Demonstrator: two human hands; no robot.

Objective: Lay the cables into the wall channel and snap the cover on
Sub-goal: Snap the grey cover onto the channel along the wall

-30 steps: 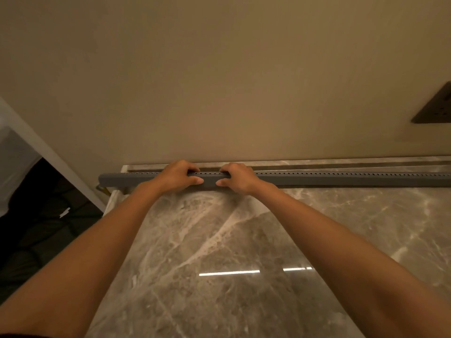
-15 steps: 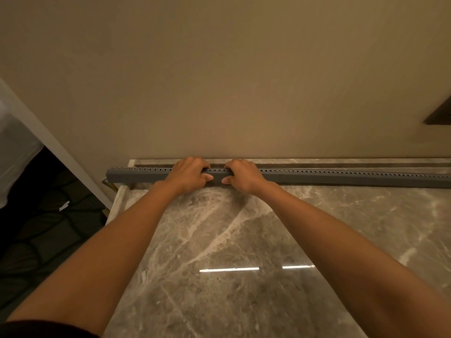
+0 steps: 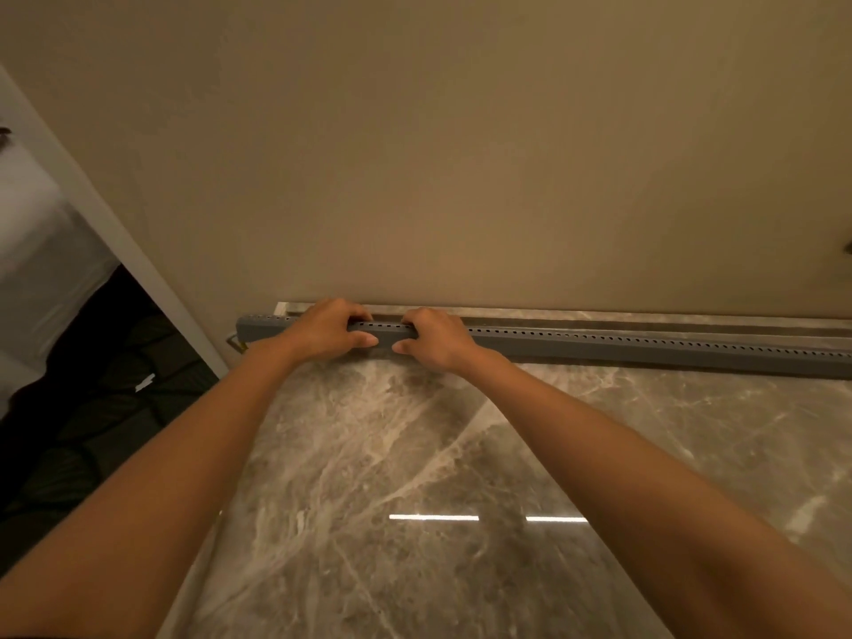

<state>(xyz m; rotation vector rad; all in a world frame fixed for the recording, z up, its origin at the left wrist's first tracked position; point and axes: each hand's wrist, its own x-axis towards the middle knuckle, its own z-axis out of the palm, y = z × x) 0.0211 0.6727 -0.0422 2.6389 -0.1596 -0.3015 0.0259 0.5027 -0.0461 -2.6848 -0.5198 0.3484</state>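
Observation:
A long grey cable channel [image 3: 622,345] with a row of small holes along its top lies at the foot of the beige wall, on the back of a marble surface. Its left end juts past the marble's left edge. My left hand [image 3: 325,329] and my right hand [image 3: 435,339] grip it side by side near that left end, fingers curled over the top and thumbs on the front face. No cables show; the channel's inside is hidden.
The glossy marble surface [image 3: 415,477] fills the foreground under my forearms. The beige wall [image 3: 461,154] rises behind. A white frame edge [image 3: 115,232] runs diagonally at left, with a dark patterned floor [image 3: 92,408] below it.
Both hands have stayed clamped on the channel; they and the channel have shifted slightly toward the wall, and the view has turned left so the dark wall plate at right has almost left the frame.

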